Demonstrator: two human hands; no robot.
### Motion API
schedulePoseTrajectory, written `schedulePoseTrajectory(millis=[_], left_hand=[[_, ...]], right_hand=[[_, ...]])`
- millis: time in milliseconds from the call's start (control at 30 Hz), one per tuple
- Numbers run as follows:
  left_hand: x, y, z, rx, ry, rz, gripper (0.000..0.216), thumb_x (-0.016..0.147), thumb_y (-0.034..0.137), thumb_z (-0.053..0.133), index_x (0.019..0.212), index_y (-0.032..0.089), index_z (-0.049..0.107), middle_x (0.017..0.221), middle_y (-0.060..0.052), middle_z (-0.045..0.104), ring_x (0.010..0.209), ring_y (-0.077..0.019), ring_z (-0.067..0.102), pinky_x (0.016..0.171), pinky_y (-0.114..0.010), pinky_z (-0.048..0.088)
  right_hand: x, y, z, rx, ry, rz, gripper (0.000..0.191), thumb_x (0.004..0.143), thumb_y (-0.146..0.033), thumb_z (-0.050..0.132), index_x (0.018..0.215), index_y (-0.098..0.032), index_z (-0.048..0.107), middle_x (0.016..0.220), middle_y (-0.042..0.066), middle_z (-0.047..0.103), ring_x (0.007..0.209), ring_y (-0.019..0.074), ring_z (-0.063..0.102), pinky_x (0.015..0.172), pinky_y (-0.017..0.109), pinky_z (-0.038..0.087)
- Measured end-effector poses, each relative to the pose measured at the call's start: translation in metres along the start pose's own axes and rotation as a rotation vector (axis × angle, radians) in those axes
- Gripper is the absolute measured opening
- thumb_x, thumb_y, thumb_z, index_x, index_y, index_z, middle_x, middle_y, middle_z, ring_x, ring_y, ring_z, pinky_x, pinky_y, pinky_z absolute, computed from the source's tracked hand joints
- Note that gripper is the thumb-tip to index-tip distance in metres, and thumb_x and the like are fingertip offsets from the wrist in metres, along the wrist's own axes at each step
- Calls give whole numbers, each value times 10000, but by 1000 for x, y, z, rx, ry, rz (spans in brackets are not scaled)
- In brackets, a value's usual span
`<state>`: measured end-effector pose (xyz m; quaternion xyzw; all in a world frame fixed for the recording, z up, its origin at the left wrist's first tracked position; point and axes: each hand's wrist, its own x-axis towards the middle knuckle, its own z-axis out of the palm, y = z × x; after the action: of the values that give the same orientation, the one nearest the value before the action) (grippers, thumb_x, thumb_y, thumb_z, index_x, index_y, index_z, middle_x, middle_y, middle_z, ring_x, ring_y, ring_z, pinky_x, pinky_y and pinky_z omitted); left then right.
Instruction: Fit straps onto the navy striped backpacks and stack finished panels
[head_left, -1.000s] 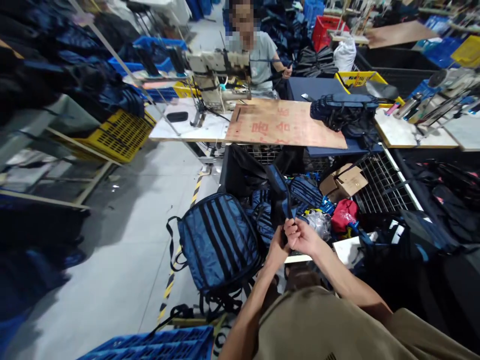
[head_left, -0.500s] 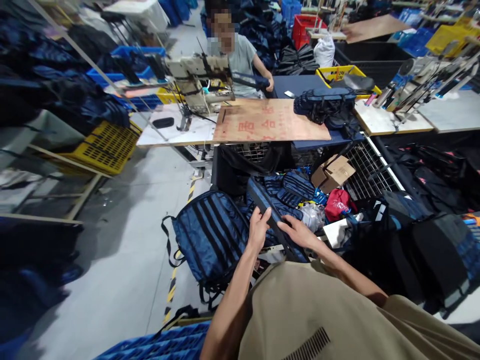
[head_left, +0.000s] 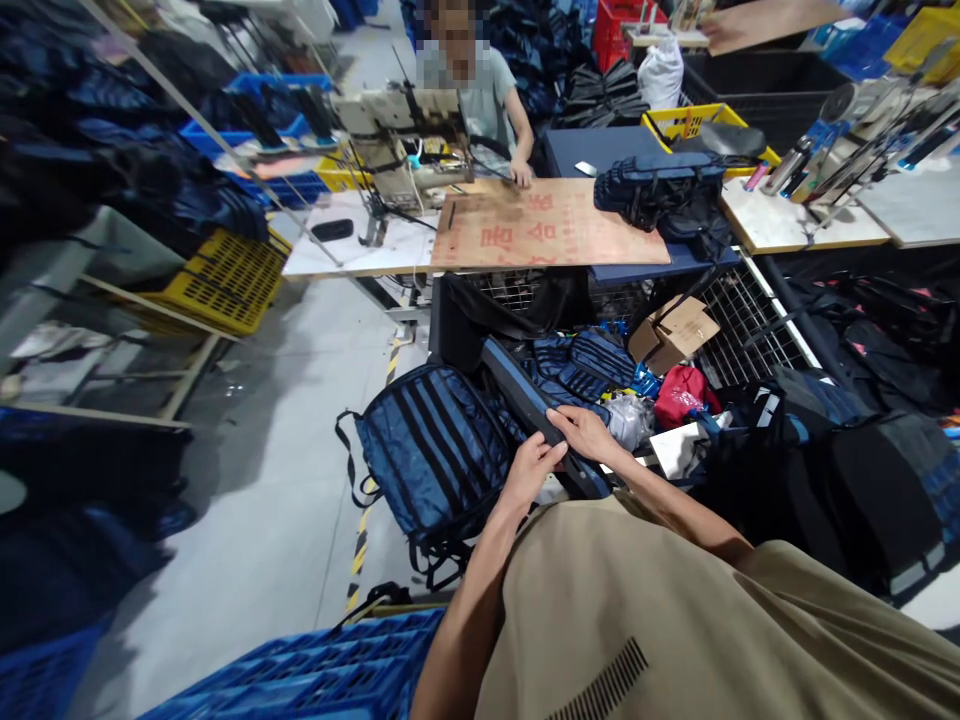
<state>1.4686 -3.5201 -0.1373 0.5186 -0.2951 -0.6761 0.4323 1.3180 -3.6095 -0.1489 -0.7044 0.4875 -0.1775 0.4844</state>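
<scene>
Left of the strip (head_left: 523, 393), a backpack (head_left: 433, 450) blocks; floor (head_left: 262, 490) opens beyond.

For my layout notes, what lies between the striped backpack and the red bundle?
Between them, the head view shows the dark strip, held by the left hand and right hand, then striped blue pieces and clear plastic beside the red bundle.
</scene>
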Motion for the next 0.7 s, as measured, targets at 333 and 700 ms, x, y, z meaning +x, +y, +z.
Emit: schedulePoseTrajectory(millis=[333, 700], left_hand=[[5, 18, -17, -177, 238, 153, 593, 685, 528, 1007, 1062, 154, 744, 916, -82, 816, 745, -189, 742, 731, -313, 602], [30, 87, -23, -140, 425, 369, 510, 919, 648, 781, 1166, 267, 549, 820, 93, 619, 429, -53, 526, 391, -183, 371]], right_hand=[[-9, -23, 4, -29, -55, -72, 568, 1102, -655, 398, 737, -225, 463, 680, -48, 466, 681, 138, 447, 672, 279, 285], [-34, -37, 0, -155, -32, -82, 460, 1114, -550, 553, 1455, -243, 589, 1130, 60, 783, 1014, 245, 735, 854, 312, 486]])
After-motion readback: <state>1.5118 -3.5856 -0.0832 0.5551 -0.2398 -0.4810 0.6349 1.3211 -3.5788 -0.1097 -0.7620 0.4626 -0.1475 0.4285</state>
